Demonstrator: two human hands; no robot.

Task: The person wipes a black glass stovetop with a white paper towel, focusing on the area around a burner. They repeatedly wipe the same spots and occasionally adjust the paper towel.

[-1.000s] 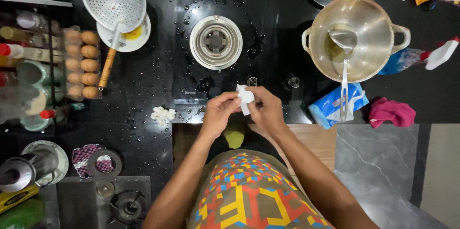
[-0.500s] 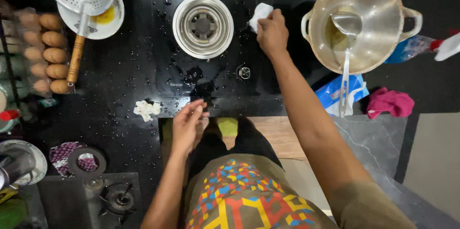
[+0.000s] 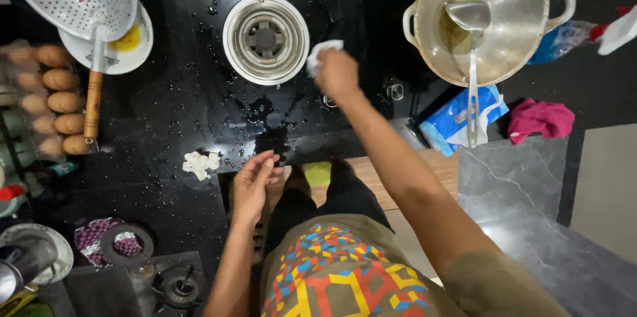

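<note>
- The white tissue [image 3: 323, 52] is sitting bunched in the person's right hand [image 3: 338, 75], pressed against the wet black glass cooktop [image 3: 192, 101] just at the three o'clock edge of the round burner ring [image 3: 266, 39].
- The tissue is crumpled, so its long axis is hard to tell; the visible part is stretching roughly from the knuckles toward ten o'clock, its free corner pointing at the burner ring.
- The right hand is closing around the tissue, fingers curled over it.
- The left hand [image 3: 254, 187] is hovering open and relaxed at the counter's near edge, holding nothing, with a used wad of paper [image 3: 200, 164] lying just at its nine o'clock.
- Judged risk: the thin paper is likely soaking through among the water drops and could be tearing, leaving shreds on the glass.
- Judged risk: the free corner could be catching on the burner ring's rim.
- Judged risk: the extended forearm is passing near the steel pot [image 3: 494, 18] and its ladle [image 3: 472, 58] at two o'clock; a wide sweep could be knocking the ladle handle.
</note>
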